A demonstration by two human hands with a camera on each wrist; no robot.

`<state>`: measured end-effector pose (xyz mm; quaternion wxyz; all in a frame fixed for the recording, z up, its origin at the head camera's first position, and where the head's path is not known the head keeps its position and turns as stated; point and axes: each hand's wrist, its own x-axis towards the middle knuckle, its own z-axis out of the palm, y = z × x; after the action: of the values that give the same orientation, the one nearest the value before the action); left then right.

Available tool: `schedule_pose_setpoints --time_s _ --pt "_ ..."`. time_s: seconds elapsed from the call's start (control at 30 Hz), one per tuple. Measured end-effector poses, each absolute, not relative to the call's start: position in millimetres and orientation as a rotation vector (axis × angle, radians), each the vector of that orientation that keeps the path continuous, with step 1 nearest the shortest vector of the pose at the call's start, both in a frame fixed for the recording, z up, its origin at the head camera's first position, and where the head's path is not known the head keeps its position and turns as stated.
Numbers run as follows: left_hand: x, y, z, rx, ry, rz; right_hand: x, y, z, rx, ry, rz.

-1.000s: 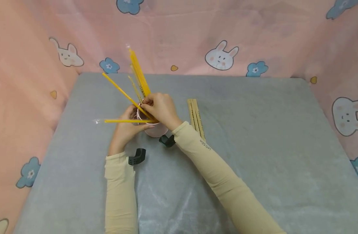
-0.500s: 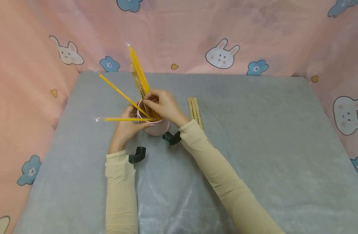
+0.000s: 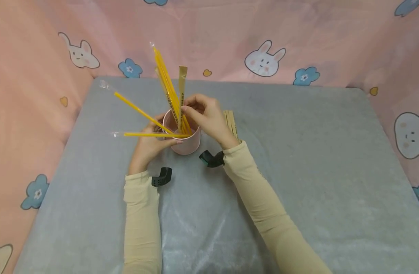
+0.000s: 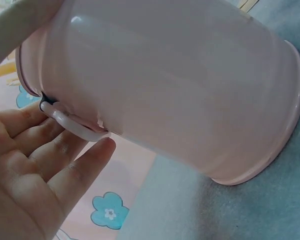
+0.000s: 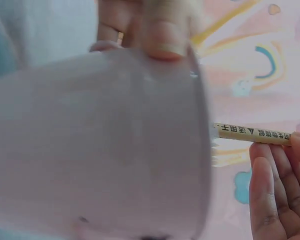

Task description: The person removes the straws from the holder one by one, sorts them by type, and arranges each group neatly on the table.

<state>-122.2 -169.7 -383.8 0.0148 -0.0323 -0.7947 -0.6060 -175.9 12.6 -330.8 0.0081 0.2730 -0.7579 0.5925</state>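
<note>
A pale pink mug stands on the grey table. My left hand holds it from the left, thumb on its wall and fingers by the handle. Over the mug, my right hand pinches a slim tan paper-wrapped stick with printed lettering; its lower end is inside the mug. In the right wrist view the stick shows between thumb and fingers. Several yellow straws in clear wrappers lean upright in the mug, beside another tan stick. Two more yellow straws slant left over the rim.
Several tan wrapped sticks lie on the table right of the mug, partly hidden by my right wrist. Black brackets sit at both wrists. A pink patterned cloth rises behind the table.
My right hand has moved right and slightly up, bringing the pinched tan stick from the mug's left side to a nearly upright stance. The left hand keeps its hold on the mug.
</note>
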Motion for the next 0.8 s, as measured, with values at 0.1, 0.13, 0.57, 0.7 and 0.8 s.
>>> schedule_pose_setpoints --time_s 0.1,0.13,0.57,0.7,0.8 --pt "-123 -169 -383 -0.092 -2.466 -1.916 -175 20 -327 0.830 -2.303 1.869" --pt "-123 -169 -383 -0.090 -2.465 -1.925 -174 22 -325 0.824 -2.281 1.879" --pt "-123 -170 -382 -0.052 -2.480 -1.946 -173 41 -314 0.702 -1.966 2.008" --pt "-123 -169 -382 -0.069 -2.476 -1.918 -173 49 -312 0.664 -1.877 2.055" --pt "-123 -169 -381 -0.071 -2.458 -1.944 -172 54 -311 0.632 -1.838 2.077"
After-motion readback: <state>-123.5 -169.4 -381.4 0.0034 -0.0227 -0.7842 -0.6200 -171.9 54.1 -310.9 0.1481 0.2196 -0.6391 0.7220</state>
